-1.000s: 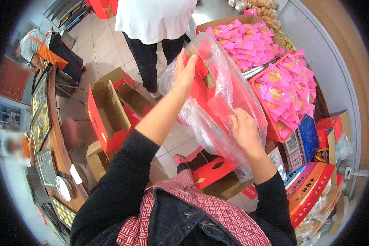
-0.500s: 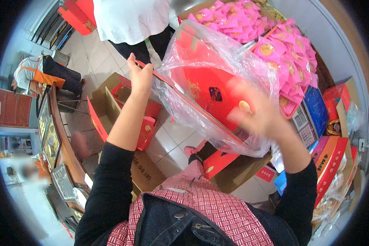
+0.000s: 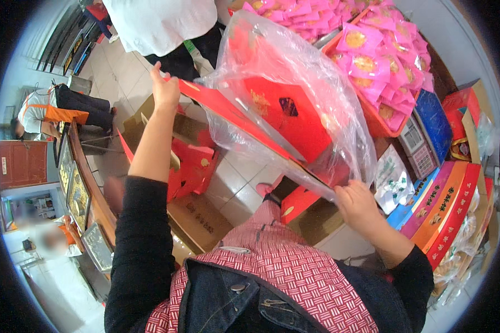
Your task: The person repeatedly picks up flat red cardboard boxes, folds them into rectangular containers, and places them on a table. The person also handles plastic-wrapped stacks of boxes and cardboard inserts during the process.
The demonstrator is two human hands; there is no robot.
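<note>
One left hand [image 3: 165, 93]: gripping an angular red cardboard box [image 3: 304, 121], I see remotely.
Right hand [image 3: 360, 204]: pinching a loose, clear plastic bag [image 3: 358, 133].
Red box: partly bagged, between both hands.

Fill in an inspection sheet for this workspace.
Surface: pale tiled floor, partly visible.
Things in hand: red carton, partly inside a clear plastic bag.
Clutter: open cartons on the floor; pink packets heaped in a red crate at right.
Hands: left hand holds the red carton's upper-left corner; right hand pinches the bag's lower edge.
Cables: nothing seen for certain.
Surroundings: person in white top ahead; person in orange apron beside a wooden bench at left.
</note>
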